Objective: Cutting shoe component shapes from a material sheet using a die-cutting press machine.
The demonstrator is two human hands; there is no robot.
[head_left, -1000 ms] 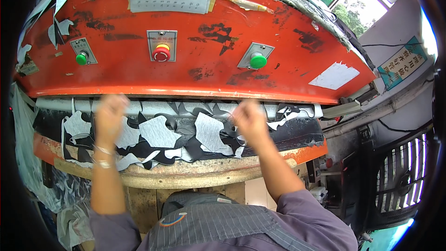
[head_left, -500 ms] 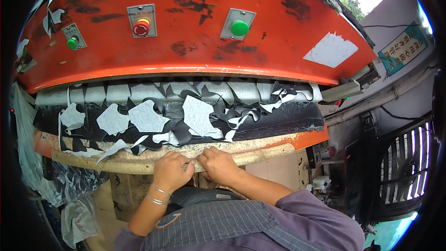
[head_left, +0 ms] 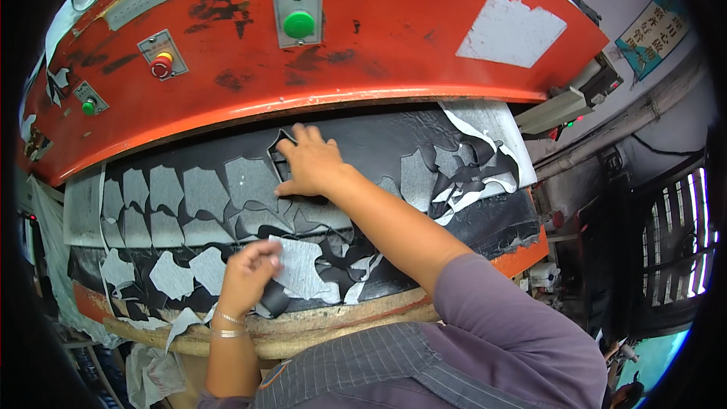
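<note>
red panel point(head_left: 409, 53): taken as the landmark for all places here; it is set along the far side of the work.
dark sheet point(head_left: 379, 132): spread in front of the red panel, with its far part close to the panel's lower edge.
grey shapes point(head_left: 206, 188): seen in rows toward the red panel's left end; whether openings or pieces are shown cannot be told. this stretch is judged to be done.
plain stretch: seen between the metal frame point(head_left: 275, 158) and the red panel's right part; no outlines are shown there, so it is judged to be left.
frame place: the metal frame is set on the dark sheet, just in front of the red panel's lower edge.
frame direction: a corner is pointed toward the red panel; the long axis seems to be run toward and away from the panel, though one side is hidden.
right hand point(head_left: 312, 163): spread over the metal frame, which seems to be grasped between thumb and fingers.
left hand point(head_left: 246, 276): held farther from the red panel, fingers half curled and blurred; whether the grey piece point(head_left: 301, 269) beside them is pinched cannot be told.
scraps point(head_left: 462, 182): left tangled before the red panel's right part.
</note>
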